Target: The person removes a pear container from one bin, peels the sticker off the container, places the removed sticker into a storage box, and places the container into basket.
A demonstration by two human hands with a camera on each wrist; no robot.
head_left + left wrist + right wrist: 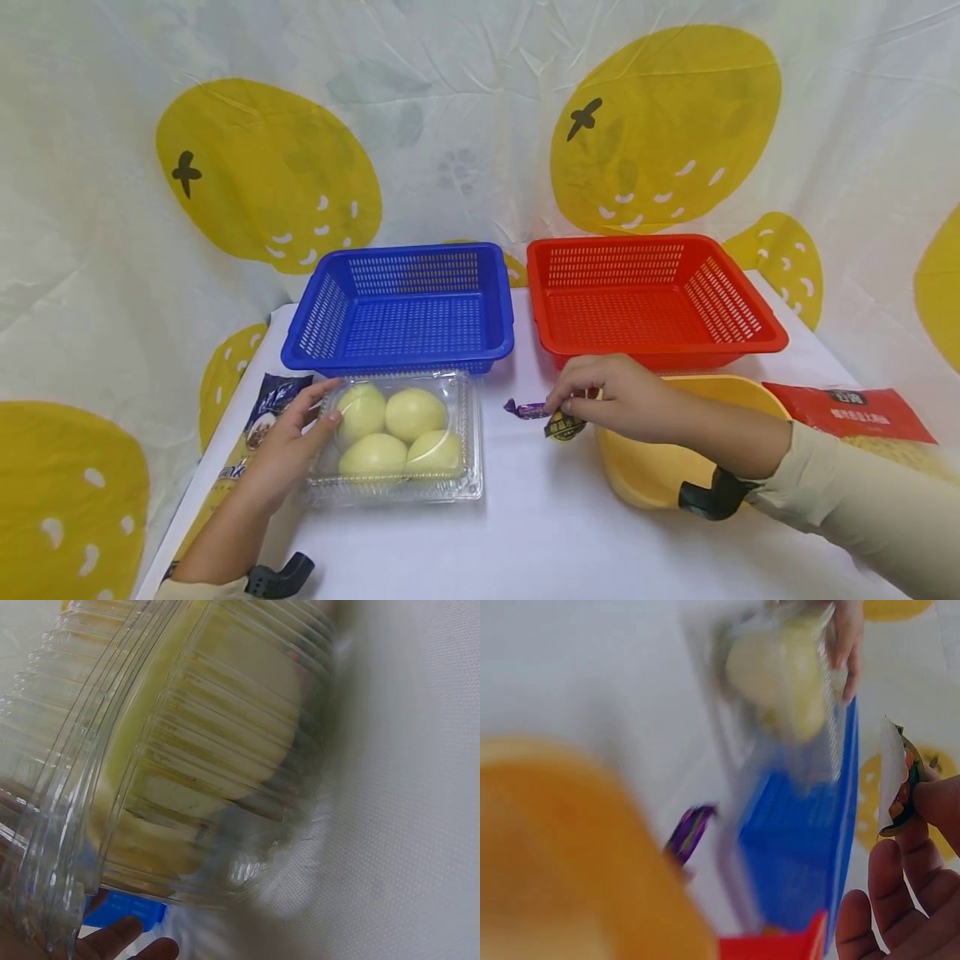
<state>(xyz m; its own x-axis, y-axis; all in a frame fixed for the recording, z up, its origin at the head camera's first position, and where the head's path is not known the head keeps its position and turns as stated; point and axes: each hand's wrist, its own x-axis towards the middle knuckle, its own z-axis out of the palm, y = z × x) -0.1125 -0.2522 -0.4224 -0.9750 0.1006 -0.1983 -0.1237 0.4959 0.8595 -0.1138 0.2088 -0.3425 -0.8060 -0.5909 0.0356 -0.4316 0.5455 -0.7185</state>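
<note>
The small dark label with golden print and a white back (564,425) is in the right hand (611,398), pinched between the thumb and the fingers, in front of the red basket. It is thin and bent, and in the right wrist view its edge shows orange and green colours. The print is too small to read.

Just beside it on the worktop (525,533), which has a white woven cover, lies a shiny purple wrapped piece (528,410); its right end is near the fingers. The yellow-orange smooth plastic basin (633,479) stands under the right forearm, which hides part of its inside.

To the left is a clear, ribbed plastic box (471,433) with four pale yellow-green round fruits (415,414). The left hand (292,437) touches its left side with loosely spread fingers, not clenched. In the left wrist view only some fingertips show; the box fills much of this view.

Behind stand a blue rectangular plastic basket (397,364) and a red rectangular plastic basket (660,348), both with slotted walls. A dark blue and yellow packet (277,400) is partly covered by the left arm, and a red packet (847,412) by the right sleeve.
</note>
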